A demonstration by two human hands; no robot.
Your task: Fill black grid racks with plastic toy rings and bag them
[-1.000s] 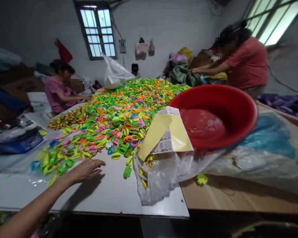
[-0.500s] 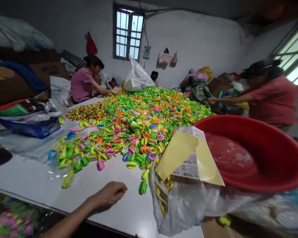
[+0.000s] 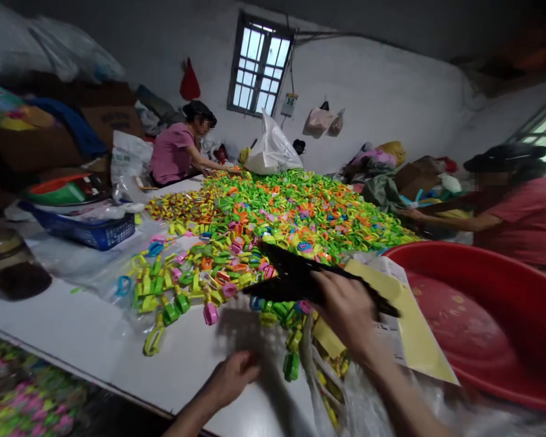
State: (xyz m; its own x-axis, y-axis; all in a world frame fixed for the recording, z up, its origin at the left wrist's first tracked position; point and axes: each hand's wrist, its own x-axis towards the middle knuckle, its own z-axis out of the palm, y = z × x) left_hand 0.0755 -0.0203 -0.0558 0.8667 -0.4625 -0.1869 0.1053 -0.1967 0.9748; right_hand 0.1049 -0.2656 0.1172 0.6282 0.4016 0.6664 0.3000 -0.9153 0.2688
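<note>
The right hand [image 3: 346, 309] is closed on a black strip [image 3: 300, 282], pinching it between thumb and fingers. The strip is blurred, so its exact form is hard to tell. It crosses the near edge of the pile [image 3: 273, 243] of green, yellow, orange and pink plastic pieces, which covers much of the worktop [image 3: 73, 309]. The left hand [image 3: 232, 379] is empty, its fingers loosely curled, and it sits on the worktop just in front of the pile.

To the right of the pile lies a yellow card [image 3: 418, 328], partly under the right hand's reach, and beyond it sits a red basin [image 3: 473, 321]. A clear plastic bag [image 3: 327, 388] with yellow pieces inside lies at the pile's near edge, below the right hand. Left of the pile stands a blue basket [image 3: 91, 230]. Behind the pile is a white sack [image 3: 273, 149].

A co-worker in a pink top [image 3: 170, 155] reaches into the far left of the pile. Another, in a red top [image 3: 528, 221], reaches toward its far right edge.
</note>
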